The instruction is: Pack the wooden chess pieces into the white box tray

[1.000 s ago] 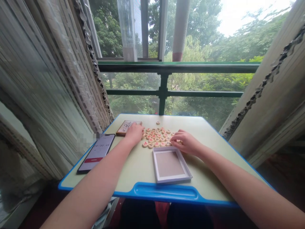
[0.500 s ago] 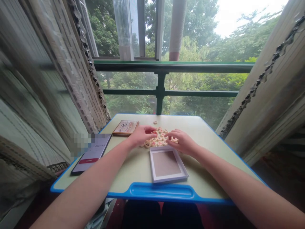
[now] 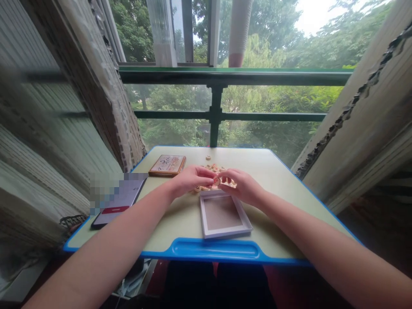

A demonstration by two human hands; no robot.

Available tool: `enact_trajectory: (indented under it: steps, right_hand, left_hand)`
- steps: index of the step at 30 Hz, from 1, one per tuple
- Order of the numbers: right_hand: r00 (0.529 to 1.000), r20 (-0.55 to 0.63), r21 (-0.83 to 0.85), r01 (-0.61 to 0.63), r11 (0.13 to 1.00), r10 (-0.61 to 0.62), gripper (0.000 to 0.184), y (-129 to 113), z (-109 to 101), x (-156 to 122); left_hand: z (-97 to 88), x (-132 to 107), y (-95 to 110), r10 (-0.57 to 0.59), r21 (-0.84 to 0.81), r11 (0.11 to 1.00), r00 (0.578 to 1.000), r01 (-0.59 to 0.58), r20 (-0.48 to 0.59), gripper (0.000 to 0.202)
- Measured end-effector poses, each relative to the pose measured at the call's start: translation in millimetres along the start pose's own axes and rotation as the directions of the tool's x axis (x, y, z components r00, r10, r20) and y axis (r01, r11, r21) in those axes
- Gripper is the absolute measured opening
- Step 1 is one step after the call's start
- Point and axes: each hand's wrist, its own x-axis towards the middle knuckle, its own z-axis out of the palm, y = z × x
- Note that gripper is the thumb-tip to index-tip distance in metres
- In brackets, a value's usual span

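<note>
Clearly, well left of the left hand's fingers (image 3: 206, 172), a phone (image 3: 117, 209) is laid on the tabletop (image 3: 277, 169); a red bar is shown, but its blurred digits cannot be read. Nearer, beyond the left wrist, a flat box (image 3: 167, 165) is seen, its cover printed with dark brush-like characters, its inside hidden. By the left fingers a round piece (image 3: 216, 181), red-marked, is clamped; loose pieces (image 3: 216, 167) are strewn behind. Nearer the wearer than both hands' fingers, a white tray (image 3: 225, 214) is set, its brown bottom exposed. The right hand's fingers (image 3: 228, 173) are curved beside the piece; whether it is gripped there cannot be told.
</note>
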Motion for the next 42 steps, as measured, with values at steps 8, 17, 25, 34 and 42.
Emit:
enact_trajectory:
  steps: [8, 17, 25, 34, 42]
  right_hand:
    - [1.0, -0.017, -0.003, 0.02, 1.0, -0.021, 0.013, -5.0, -1.5, 1.4]
    - [1.0, -0.019, 0.003, -0.025, 1.0, 0.025, 0.015, -4.1, 1.9, -0.3]
    - [1.0, -0.001, 0.044, 0.029, 0.999, -0.029, 0.01, -7.7, 0.6, 0.4]
    - [0.992, 0.127, 0.018, -0.002, 1.0, 0.0, 0.011, -3.2, 2.6, -0.5]
    - [0.985, 0.153, -0.06, -0.075, 0.995, 0.084, 0.019, 2.1, 4.9, 0.4]
  left_hand:
    - [-4.1, -3.0, 2.7, -0.021, 0.005, 1.0, 1.0, 0.021, 0.013, 0.041]
    - [-5.5, -2.4, 3.0, -0.017, 0.038, 0.999, 0.999, 0.016, 0.028, 0.043]
    - [-11.8, -6.0, 9.0, -0.059, 0.207, 0.978, 0.993, 0.037, 0.1, 0.037]
    - [-17.4, -6.5, 6.9, -0.097, 0.391, 0.919, 0.988, 0.041, 0.124, 0.025]
    - [-13.2, 0.4, 0.9, 0.136, 0.649, 0.758, 0.988, -0.057, -0.073, 0.031]
